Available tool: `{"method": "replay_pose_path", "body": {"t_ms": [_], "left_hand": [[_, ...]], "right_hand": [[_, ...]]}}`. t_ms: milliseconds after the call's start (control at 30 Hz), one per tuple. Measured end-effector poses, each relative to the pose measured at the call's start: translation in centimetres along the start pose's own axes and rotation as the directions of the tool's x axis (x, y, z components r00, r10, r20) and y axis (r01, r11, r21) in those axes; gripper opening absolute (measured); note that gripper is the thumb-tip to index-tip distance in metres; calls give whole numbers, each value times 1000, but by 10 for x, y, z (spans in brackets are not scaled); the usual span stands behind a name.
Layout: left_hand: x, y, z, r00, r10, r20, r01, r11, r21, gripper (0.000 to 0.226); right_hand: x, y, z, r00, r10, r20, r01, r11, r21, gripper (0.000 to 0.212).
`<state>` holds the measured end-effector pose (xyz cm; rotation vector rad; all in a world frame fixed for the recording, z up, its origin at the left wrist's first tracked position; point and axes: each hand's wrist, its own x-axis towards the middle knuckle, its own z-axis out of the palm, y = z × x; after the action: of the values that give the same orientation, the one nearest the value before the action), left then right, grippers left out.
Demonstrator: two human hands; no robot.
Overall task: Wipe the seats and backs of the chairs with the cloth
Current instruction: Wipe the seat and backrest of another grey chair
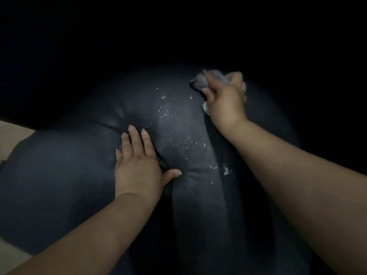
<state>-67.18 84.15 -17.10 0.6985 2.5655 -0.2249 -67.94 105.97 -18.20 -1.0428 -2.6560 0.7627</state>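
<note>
Right hand [224, 96] grips cloth [202, 80], fingers curled round it, thumb side toward the middle of the cushion. Cloth is grey, bunched, sticking out past the fingers and pressed on the far right part of the cushion [69, 175]. A bit of pale cloth or foam also shows under the heel of that hand; cannot tell which.

Left hand [137, 165] lies flat on the cushion, fingers straight and slightly spread, thumb out to the side, holding nothing. It presses the padding near the cushion's middle, where the surface dents and creases around the fingertips. Hands are well apart, cloth hand farther away and to the right of the flat one.

Cushion is dark, leather-like, puffy, with a deep seam running from near the left thumb down toward the viewer. Cannot tell if it is the seat or the back of the chair.

White specks [184, 143] are scattered on the cushion between the two hands, densest just right of the left fingers and trailing down along the seam. A larger white clump [226, 171] sits right of the seam, below the right forearm [297, 165]. Specks could be droplets or crumbs; cannot tell.

Left forearm [95, 231] crosses the near part of the cushion. Pale floor [12, 133] shows at the cushion's left edge. Everything beyond the cushion's far edge is black, nothing readable.
</note>
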Motion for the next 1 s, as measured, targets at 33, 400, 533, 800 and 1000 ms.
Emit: {"method": "replay_pose_path", "body": {"t_ms": [33, 400, 533, 800, 1000], "left_hand": [[0, 0, 0, 1000, -2, 0, 2, 1000, 0, 122], [2, -3, 2, 1000, 4, 5, -4, 1000, -21, 124], [1, -3, 1, 1000, 11, 5, -11, 1000, -21, 124], [2, -4, 3, 1000, 19, 14, -19, 999, -48, 123], [3, -4, 4, 1000, 20, 22, -19, 999, -50, 124]], "right_hand": [[-3, -9, 5, 999, -34, 15, 34, 999, 18, 37], [4, -20, 13, 994, -111, 15, 111, 993, -30, 39], [-23, -42, 24, 923, -322, 208, 321, 946, 40, 39], [-15, -21, 15, 973, -223, 53, 225, 974, -29, 39], [-5, -62, 40, 877, -432, 212, 435, 900, 35, 36]]}}
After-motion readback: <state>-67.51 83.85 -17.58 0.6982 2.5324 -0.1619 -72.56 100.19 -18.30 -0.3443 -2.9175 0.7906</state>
